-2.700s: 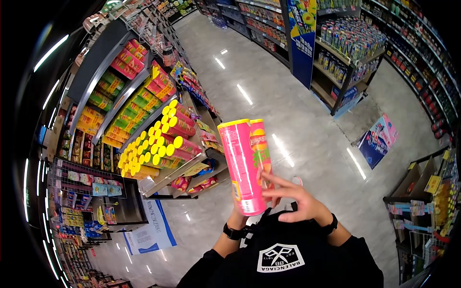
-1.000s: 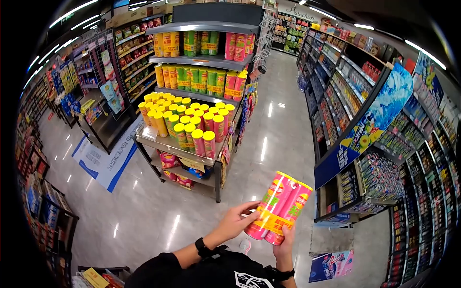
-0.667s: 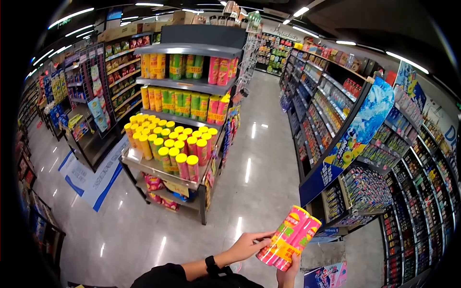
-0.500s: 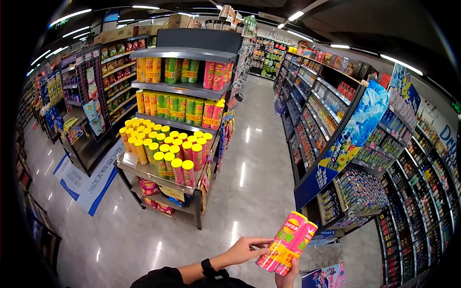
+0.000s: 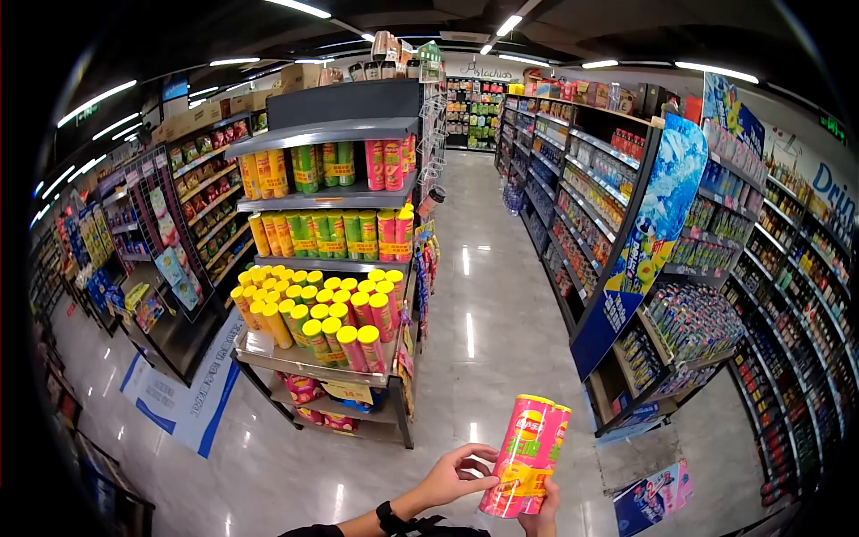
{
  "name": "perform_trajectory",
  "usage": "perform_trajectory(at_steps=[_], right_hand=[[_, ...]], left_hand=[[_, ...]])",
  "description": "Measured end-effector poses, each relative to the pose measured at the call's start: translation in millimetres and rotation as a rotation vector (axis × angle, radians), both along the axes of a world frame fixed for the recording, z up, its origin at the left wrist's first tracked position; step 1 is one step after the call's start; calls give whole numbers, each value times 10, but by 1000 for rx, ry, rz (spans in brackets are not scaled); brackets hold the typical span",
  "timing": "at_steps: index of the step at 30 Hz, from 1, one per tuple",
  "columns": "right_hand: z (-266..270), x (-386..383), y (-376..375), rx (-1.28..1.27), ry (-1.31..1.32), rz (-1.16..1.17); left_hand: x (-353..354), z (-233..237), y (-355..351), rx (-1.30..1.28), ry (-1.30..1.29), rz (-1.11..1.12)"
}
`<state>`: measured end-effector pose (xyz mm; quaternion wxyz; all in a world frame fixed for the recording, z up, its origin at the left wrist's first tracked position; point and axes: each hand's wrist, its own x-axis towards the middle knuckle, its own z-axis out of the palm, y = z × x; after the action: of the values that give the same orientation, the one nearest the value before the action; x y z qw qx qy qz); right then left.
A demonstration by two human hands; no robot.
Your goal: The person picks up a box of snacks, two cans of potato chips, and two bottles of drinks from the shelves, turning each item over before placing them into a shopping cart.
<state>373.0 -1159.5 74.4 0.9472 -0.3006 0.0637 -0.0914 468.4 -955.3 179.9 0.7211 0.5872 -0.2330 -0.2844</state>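
A twin pack of pink chip canisters (image 5: 523, 447) with yellow lids is held up at the lower middle, nearly upright, a yellow band round the pair. My right hand (image 5: 542, 512) grips it low on its right side, thumb in front and fingers hidden behind. At its left edge is my left hand (image 5: 455, 479), fingers loosely bent and apart, the tips at or just beside the pack. On the display stand (image 5: 313, 365) ahead, orange, green and pink canisters (image 5: 327, 309) stand in rows. Similar twin packs (image 5: 394, 234) fill the shelves above.
An aisle floor (image 5: 470, 295) runs ahead between the stand and a long shelf (image 5: 573, 188) on the right. A blue drink panel (image 5: 649, 242) ends that shelf, with a rack of bottles (image 5: 689, 327) beside it. A floor sticker (image 5: 653, 497) lies at lower right.
The view has shifted, so the stand appears lower and further right. The pack has turned more upright. My left fingers have drawn back from its front toward its left edge.
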Motion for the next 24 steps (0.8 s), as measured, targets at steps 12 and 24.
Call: perform_trajectory(at_steps=[12,24], right_hand=[[320,253,488,-95,-28,112],[375,846,574,-174,59,276]], left_hand=[[101,-40,506,-10,18,68],[534,-106,777,-57,64,191]])
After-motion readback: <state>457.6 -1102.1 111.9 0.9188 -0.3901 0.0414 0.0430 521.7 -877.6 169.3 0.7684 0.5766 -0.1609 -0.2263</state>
